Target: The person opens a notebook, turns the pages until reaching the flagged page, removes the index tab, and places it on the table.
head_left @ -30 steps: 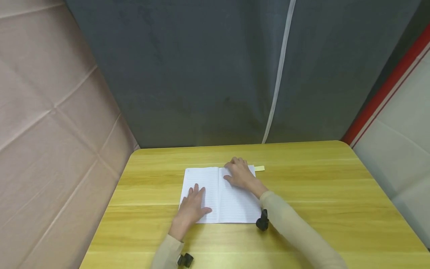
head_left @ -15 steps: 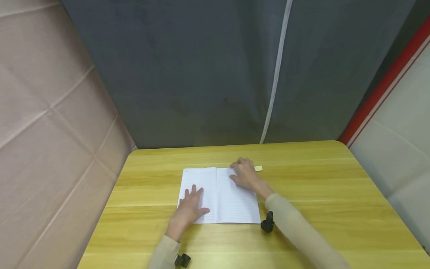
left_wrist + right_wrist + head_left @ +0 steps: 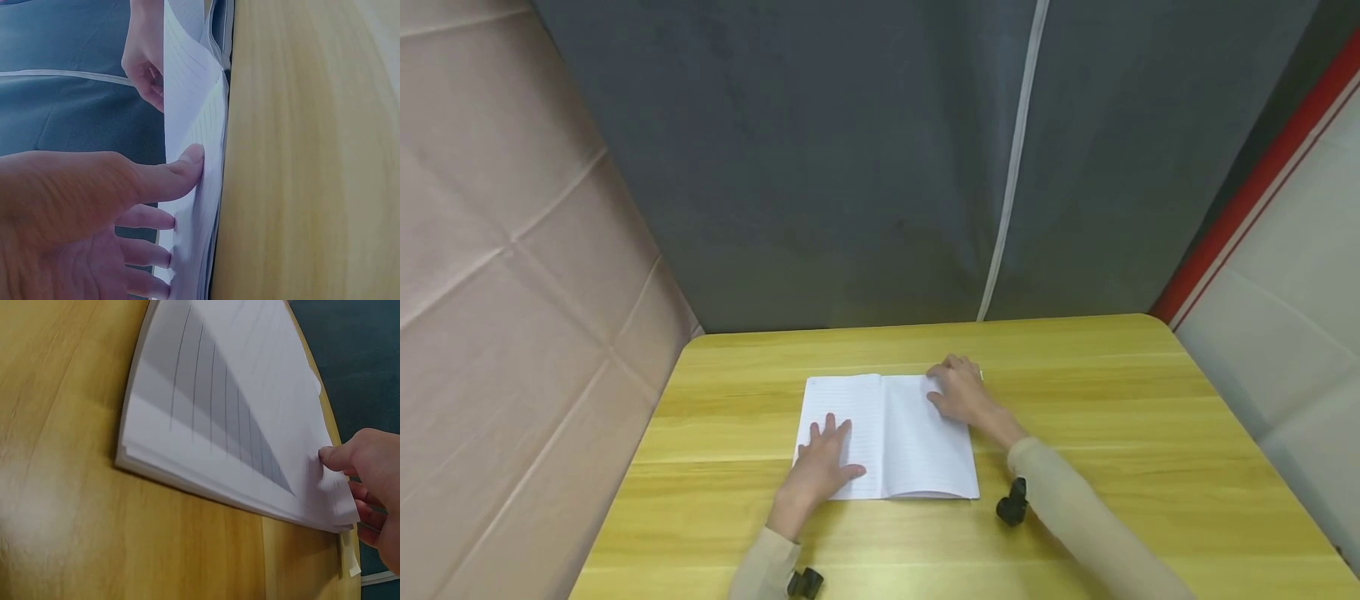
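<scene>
An open lined notebook is lying flat near the middle of the frame in the head view, on a yellow wooden table. The left hand is resting on the lower part of the notebook's left page, fingers spread and straight, palm pressing down; in the left wrist view the thumb and fingers are lying flat against the paper. The right hand is sitting at the upper right corner of the notebook, fingers curled over the page edge. In the right wrist view the thumb is pressing on top of the corner of the right page while the other fingers are tucking beneath it, so this hand is pinching the corner and lifting it slightly off the stack. A small yellow sticky tab is showing just under that corner, in the lower right of the right wrist view. A dark grey curtain is hanging behind the table, filling the upper half of the head view.
</scene>
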